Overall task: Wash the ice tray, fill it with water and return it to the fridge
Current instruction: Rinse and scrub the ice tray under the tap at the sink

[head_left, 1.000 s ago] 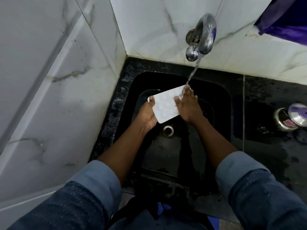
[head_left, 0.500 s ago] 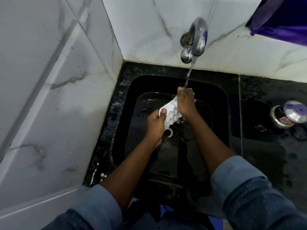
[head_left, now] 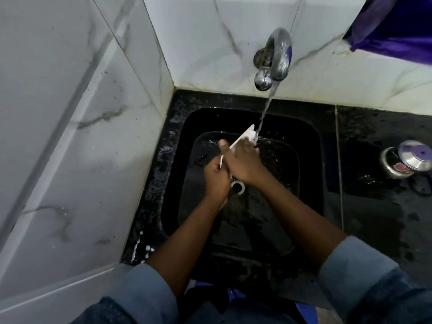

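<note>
The ice tray [head_left: 246, 134] is held on edge over the sink [head_left: 311, 160], under the tap [head_left: 278, 57] stream, gripped by the left hand [head_left: 216, 174] and rubbed by the flattened right hand [head_left: 243, 162]. Washing is judged underway; filling and the fridge remain.
</note>
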Tool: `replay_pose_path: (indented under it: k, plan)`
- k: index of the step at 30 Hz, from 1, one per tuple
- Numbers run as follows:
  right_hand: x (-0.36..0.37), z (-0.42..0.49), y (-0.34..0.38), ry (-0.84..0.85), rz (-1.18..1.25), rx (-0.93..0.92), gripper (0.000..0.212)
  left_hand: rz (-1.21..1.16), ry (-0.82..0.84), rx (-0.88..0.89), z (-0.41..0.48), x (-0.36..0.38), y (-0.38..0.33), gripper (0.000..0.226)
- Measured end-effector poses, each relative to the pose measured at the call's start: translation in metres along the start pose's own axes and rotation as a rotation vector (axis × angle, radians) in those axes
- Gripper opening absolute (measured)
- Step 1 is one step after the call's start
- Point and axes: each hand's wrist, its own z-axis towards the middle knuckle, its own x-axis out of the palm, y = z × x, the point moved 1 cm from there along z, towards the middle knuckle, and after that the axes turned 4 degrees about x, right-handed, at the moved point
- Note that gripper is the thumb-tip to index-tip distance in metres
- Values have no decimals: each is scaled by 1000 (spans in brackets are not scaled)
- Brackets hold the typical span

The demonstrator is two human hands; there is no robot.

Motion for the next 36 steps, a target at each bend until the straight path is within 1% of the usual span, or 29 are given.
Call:
replay_pose_path:
  k: [2,3,5,7,8,9,11,13,14,15,17,18,19,21,22,24,25,26,29,31,33,35,36]
  plan:
    - [4,-1,4,25,-47,-56,107,-53,29,-37,5,-1,-2,24]
    - [0,7,3,21,-62,-34,112,-37,19,-28,7,-3,-4,25]
    - [-16,29,-1,-42,-51,74,117,5,-5,20,8,-5,-3,26]
    - [-33,47,-8,-100,21,190,113,14,1,37,4,-3,-5,26]
    - [-35,49,-8,-108,48,209,111,14,3,34,3,-2,-6,26]
    - [-36,45,-6,-108,46,196,111,11,2,33,4,0,-7,26]
    - [-28,28,5,-63,12,96,114,7,2,25,5,3,-12,26]
    - [-12,5,16,-26,-33,-14,113,-78,28,-52,6,4,-22,28]
    - [-4,-2,17,-23,-45,-46,111,-133,50,-91,7,3,-26,30]
    - [-2,-9,18,-21,-35,-67,109,-139,60,-96,10,4,-24,33]
    - [-6,-13,16,0,82,-93,107,32,33,-18,12,4,-19,33]
    - [-8,-15,14,24,178,-119,104,102,14,11,14,4,-17,36]
    - [-11,-18,13,53,278,-148,96,124,3,12,17,4,-14,36]
    - [-12,-24,8,77,464,-190,78,123,29,15,14,6,-20,27]
    - [-13,-24,4,77,592,-189,69,155,45,56,13,10,-25,25]
    - [-15,-26,-2,88,933,-143,50,241,103,136,10,20,-35,23]
    - [-17,-26,-7,56,1076,-103,46,240,146,131,7,28,-38,23]
    - [-19,-24,-11,-20,1170,-62,44,240,211,115,4,36,-41,24]
    - [-22,-17,-26,-341,1246,11,30,137,378,21,8,47,-42,29]
    - [-25,-10,-40,-472,1297,81,24,114,415,21,14,47,-43,29]
    - [-26,-4,-51,-520,1258,92,26,293,389,171,24,47,-39,30]
    - [-31,-2,-56,-557,1190,89,33,640,441,380,36,52,-36,38]
    - [-33,-3,-57,-576,1149,90,35,829,475,433,42,52,-35,42]
